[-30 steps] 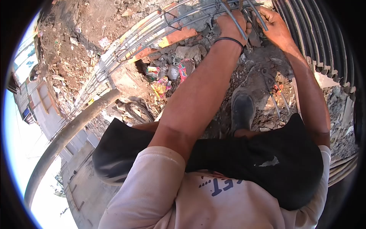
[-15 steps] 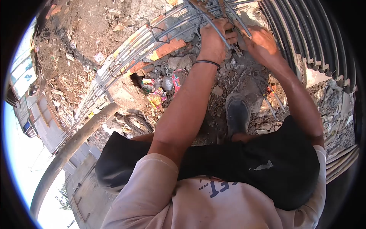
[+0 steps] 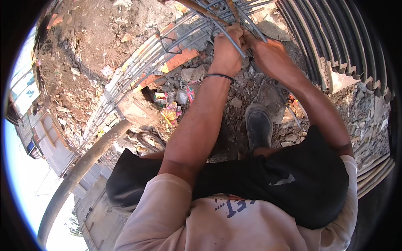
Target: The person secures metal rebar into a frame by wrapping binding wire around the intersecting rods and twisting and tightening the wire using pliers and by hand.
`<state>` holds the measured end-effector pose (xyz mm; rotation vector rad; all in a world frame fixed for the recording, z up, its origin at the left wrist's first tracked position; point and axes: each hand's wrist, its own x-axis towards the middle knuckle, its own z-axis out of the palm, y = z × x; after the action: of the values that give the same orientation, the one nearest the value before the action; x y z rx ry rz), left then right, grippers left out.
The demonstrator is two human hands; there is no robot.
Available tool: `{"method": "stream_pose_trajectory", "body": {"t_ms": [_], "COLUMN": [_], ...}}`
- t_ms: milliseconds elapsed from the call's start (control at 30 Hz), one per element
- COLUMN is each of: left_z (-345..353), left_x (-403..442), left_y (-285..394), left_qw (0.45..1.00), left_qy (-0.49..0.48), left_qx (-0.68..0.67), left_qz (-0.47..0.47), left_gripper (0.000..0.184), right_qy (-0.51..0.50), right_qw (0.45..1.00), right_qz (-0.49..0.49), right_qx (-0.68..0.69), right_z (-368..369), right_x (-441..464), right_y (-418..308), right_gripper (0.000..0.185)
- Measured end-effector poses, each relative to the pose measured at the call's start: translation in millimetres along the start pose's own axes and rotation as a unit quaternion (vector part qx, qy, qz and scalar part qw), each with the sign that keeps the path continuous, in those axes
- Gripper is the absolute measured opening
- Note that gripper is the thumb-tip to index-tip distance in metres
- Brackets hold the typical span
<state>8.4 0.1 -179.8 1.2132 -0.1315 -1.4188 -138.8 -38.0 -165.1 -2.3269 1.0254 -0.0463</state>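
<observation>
Sunlit rubble ground (image 3: 96, 42) spreads on both sides of a rebar cage (image 3: 124, 85), the grey steel bars tied with hoops that serve here as the landmark. Nearest, and well apart from the cage, come the person's pale printed shirt (image 3: 238, 226) and dark shorts (image 3: 251, 180), which have a light mark on one leg. On the near side of the cage a dark boot (image 3: 259, 125) stands on the dirt, and to its right, also short of the cage, lies a long-handled metal tool (image 3: 294, 116). Crumpled bright wrappers (image 3: 171, 113) lie among stones between the left forearm and the cage.

Both hands meet at the cage's right-hand end, close against each other. The left hand (image 3: 228, 50), with a dark band (image 3: 220, 77) at its wrist, has its fingers bent in among the bar ends, one grey bar crossing over it. The right hand (image 3: 268, 54) is bent inward beside it. What either grasps is hidden, so I cannot tell. A rusty bar (image 3: 205, 12) slants across the cage just beyond them.

An orange slab (image 3: 179, 61) lies under the cage; black corrugated sheeting (image 3: 335, 37) rises to its right. Far off, past the cage's left end, stands a grey building (image 3: 52, 129).
</observation>
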Motion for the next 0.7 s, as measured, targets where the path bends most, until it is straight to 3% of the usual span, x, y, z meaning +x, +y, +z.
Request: {"method": "stream_pose_trajectory", "body": {"t_ms": [67, 200, 300, 367, 467, 600, 700], "left_z": [-0.7, -11.8, -15.9, -23.5, -18.9, -15.7, -14.5], "left_x": [-4.9, 1.9, 6.3, 13.2, 21.2, 23.7, 22.1], "left_y": [5.3, 7.2, 8.2, 6.5, 0.2, 0.6, 6.4], "left_qw": [0.996, 0.988, 0.989, 0.998, 0.993, 0.992, 0.990], "left_qy": [0.006, -0.006, -0.002, -0.013, 0.024, 0.019, 0.024], "left_qx": [0.092, 0.149, 0.146, -0.018, -0.079, -0.074, -0.079], "left_qz": [0.004, 0.041, 0.021, -0.060, -0.087, -0.102, -0.114], "left_gripper": [0.036, 0.029, 0.032, 0.030, 0.024, 0.013, 0.012], "right_qy": [-0.019, 0.016, -0.046, -0.112, -0.035, -0.077, -0.060], "right_qw": [0.998, 0.986, 0.971, 0.928, 0.922, 0.918, 0.962], "right_qz": [-0.042, -0.023, 0.057, 0.140, 0.144, 0.158, 0.130], "right_qx": [0.050, 0.165, 0.228, 0.327, 0.358, 0.356, 0.232], "right_z": [8.6, 13.2, 2.6, -1.4, 9.5, -6.4, -6.0], "right_x": [7.1, 8.6, 8.0, 8.8, 4.0, 1.5, -0.4], "right_y": [5.2, -2.8, -15.6, -17.8, -17.0, -17.3, -14.4], "right_gripper": [0.043, 0.037, 0.039, 0.044, 0.050, 0.053, 0.052]}}
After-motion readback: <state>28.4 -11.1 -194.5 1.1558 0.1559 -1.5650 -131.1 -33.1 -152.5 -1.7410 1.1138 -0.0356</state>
